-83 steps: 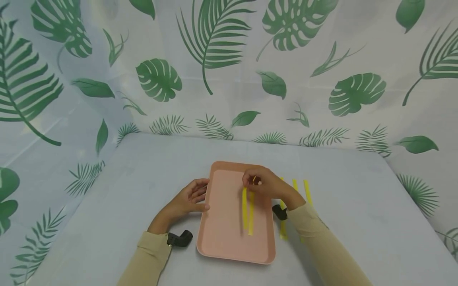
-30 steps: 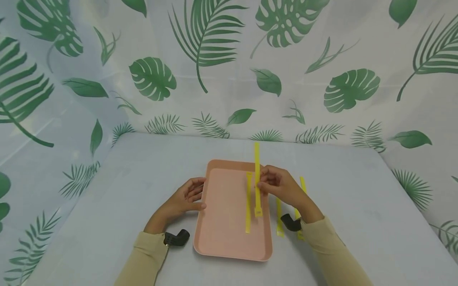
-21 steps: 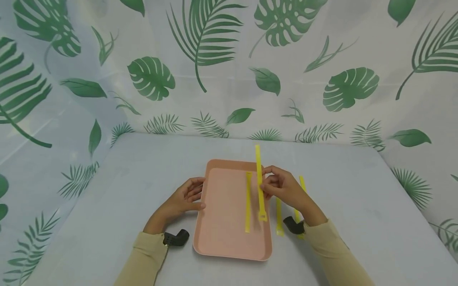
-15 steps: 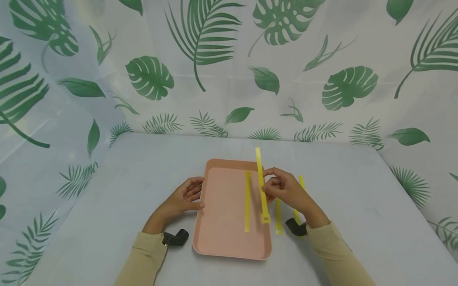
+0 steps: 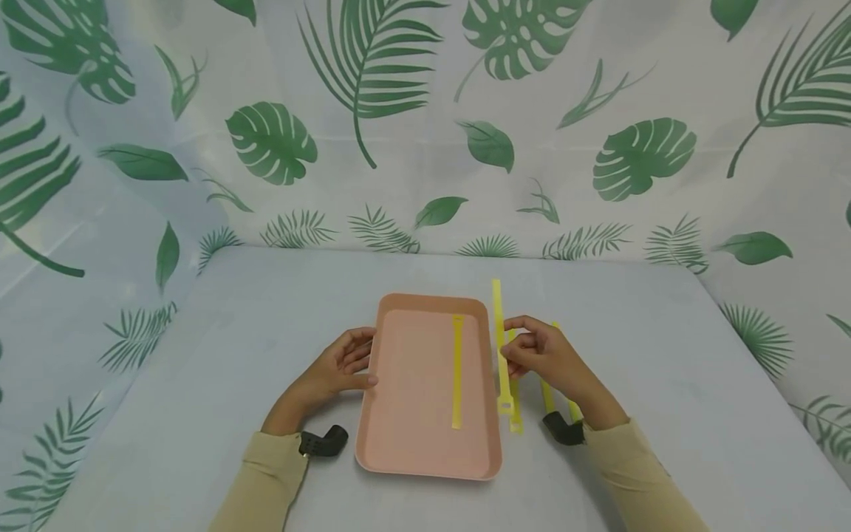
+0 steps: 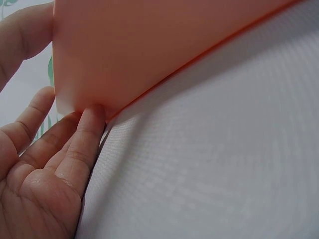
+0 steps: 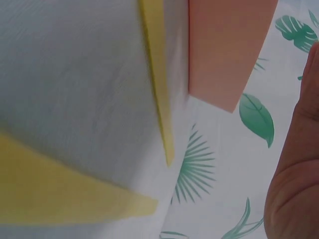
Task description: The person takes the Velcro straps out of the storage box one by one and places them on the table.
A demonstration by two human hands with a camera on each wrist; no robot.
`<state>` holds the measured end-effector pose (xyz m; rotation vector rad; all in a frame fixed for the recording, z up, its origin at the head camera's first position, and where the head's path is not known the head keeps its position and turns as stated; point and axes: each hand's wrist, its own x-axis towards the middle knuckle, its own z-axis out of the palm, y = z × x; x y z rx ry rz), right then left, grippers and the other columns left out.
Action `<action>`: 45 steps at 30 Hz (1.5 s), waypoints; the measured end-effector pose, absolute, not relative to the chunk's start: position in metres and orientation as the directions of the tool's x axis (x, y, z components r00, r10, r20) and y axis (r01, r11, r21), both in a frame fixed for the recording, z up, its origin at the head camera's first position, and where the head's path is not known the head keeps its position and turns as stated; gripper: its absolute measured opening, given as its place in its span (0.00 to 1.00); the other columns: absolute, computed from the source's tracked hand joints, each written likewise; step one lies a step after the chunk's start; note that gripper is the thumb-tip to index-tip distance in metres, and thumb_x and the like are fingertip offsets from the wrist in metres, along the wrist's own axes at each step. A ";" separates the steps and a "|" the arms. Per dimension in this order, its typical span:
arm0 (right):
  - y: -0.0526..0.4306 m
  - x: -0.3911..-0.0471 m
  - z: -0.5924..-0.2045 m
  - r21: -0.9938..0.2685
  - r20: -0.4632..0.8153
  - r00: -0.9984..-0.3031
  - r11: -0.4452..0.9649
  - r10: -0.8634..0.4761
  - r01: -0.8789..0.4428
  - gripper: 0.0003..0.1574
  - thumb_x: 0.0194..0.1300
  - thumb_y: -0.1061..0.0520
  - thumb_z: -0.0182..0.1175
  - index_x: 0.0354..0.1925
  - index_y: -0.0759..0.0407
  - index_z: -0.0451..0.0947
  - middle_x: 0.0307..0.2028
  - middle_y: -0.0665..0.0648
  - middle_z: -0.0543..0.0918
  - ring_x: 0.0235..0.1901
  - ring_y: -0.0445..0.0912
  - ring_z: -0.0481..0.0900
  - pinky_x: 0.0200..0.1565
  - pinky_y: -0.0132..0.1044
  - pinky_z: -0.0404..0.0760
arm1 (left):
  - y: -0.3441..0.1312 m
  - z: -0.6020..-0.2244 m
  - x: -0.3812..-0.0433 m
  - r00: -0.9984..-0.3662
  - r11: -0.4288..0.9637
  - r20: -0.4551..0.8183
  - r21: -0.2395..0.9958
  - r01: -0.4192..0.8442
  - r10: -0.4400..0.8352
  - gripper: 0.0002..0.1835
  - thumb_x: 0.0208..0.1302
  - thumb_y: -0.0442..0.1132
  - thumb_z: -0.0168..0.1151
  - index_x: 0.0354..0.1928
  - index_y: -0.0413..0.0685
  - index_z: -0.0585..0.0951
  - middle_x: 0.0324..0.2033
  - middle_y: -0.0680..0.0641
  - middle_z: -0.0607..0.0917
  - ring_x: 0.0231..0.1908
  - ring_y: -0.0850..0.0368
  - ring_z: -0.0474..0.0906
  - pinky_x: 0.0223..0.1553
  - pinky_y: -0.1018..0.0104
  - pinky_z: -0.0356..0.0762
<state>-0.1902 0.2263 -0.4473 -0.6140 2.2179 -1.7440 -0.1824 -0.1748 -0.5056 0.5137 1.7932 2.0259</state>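
Note:
In the head view, the left hand (image 5: 337, 366) holds the left rim of a pink tray (image 5: 405, 458), thumb over the rim and fingers along the outer side. In the left wrist view, fingertips of the left hand (image 6: 45, 164) touch the tray's outer wall (image 6: 124, 55). The right hand (image 5: 548, 358) pinches a yellow strap with a slotted head (image 5: 500, 347) mid-length, just right of the tray, slotted end down. One yellow strap (image 5: 457, 377) lies lengthwise inside the tray. Another strap (image 5: 515, 417) lies behind the held one, partly hidden.
More yellow straps lie on the white table right of the tray, including a strap (image 5: 547, 395) and a strap (image 5: 574, 410), partly hidden by the right hand and wrist camera (image 5: 562, 428). A leaf-print cloth (image 5: 399, 148) rises behind and at the sides.
The right hand, over the tray 2.8 s ago, has moved right with the pinched strap, past the tray's right rim. The strap in the tray and the left hand stay put.

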 end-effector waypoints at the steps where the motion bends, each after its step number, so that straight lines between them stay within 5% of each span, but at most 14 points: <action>1: 0.228 -0.190 -0.448 -0.967 0.060 -0.880 0.192 -0.471 -0.169 0.24 0.78 0.71 0.58 0.65 0.83 0.65 0.30 0.50 0.86 0.28 0.43 0.86 0.34 0.37 0.92 | -0.175 -0.505 -0.182 -0.859 -0.109 0.019 0.993 -0.043 0.512 0.50 0.64 0.29 0.78 0.79 0.24 0.55 0.80 0.23 0.57 0.80 0.25 0.53 0.70 0.71 0.75; 45: 0.280 -0.170 -0.448 -0.961 0.035 -0.939 0.246 -0.341 -0.125 0.23 0.79 0.70 0.57 0.65 0.83 0.65 0.31 0.50 0.86 0.27 0.44 0.84 0.33 0.34 0.90 | -0.174 -0.505 -0.182 -0.863 -0.120 0.021 0.992 -0.047 0.505 0.50 0.64 0.27 0.76 0.79 0.24 0.55 0.80 0.23 0.56 0.81 0.25 0.51 0.71 0.71 0.74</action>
